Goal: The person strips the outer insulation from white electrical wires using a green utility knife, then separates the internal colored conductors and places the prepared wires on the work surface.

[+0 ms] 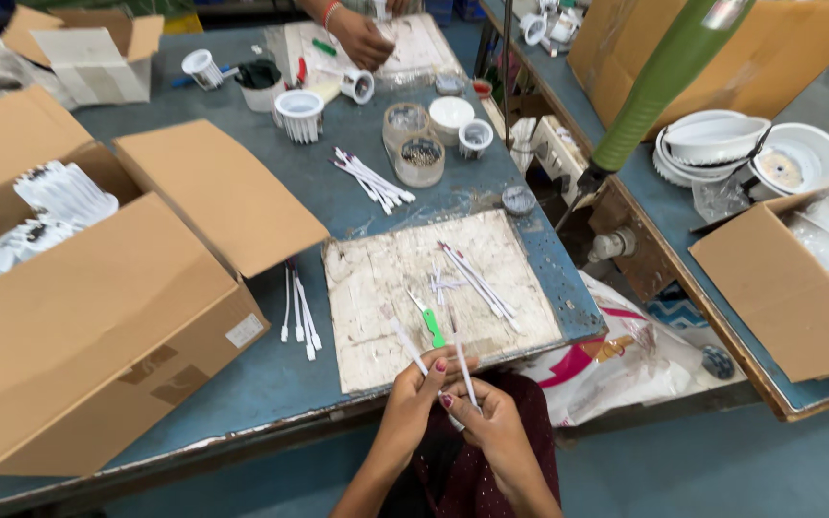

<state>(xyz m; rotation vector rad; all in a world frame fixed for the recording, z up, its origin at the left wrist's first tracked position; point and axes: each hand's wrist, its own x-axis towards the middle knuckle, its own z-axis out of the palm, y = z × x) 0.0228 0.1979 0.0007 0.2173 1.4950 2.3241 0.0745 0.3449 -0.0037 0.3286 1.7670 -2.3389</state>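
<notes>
A: Listing the hands first. What does the left hand hold?

B: Item one: a thin white wire, pinched between thumb and fingertips. The fingers are closed on its lower end; the wire slants up and to the left over the near edge of the worn board.

A: And the right hand?

B: Item two: a second white wire, fingers closed around its lower part, its upper end rising nearly upright. The two hands are close together, knuckles almost touching, just off the near edge of the blue table, above a dark red garment.

A: Contents of the board?

B: One small green-handled tool lying just beyond the left hand; a loose bundle of white wires to its right; a few short white pieces between them.

A: Remaining stock on the table?

B: Four white wires lying side by side left of the board; another heap of wires further back; a round clear tub of small parts; a white finned lamp housing; a large open cardboard box at left, packed with white parts.

A: Anyone else?

B: Another person's hand at the far end of the table, resting on a second board beside a small white cup-shaped part. Whether it grips anything cannot be told.
</notes>
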